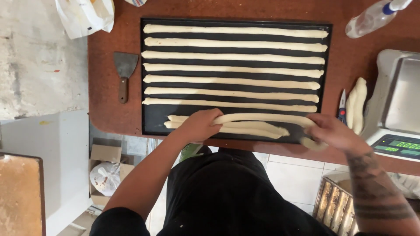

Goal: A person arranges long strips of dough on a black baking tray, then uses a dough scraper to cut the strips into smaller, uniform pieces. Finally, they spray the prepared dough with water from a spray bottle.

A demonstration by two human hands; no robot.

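- The dough rope (262,118) lies in the lower part of the tray (151,118), its long axis running left to right across the frame, parallel to the seven ropes already laid in rows (234,67) above it.
- Just below it lie two shorter strands (249,128), side by side, also running left to right, their right ends tapering near the tray's lower middle.
- The left hand (199,126) grips the rope's left end, fingers curled over it, at the lower centre-left of the frame.
- The right hand (334,133) is closed around the rope's right end at the lower right; that end bends down past the tray's edge and hangs over the counter (105,87) rim.
- So the rope spans between the two grips: each hand is at its own end, neither nearer the middle.
- The rope reaches further right than the rows above, whose ends stop inside the tray.
- To the left of the tray a scraper (124,72) lies on the counter, handle pointing down the frame.
- At the right, dough pieces (358,105) lie beside a scale (398,109), with small scissors (342,107) just left of them.
- A spray bottle (372,17) lies at the upper right; a plastic bag (85,15) at the upper left.
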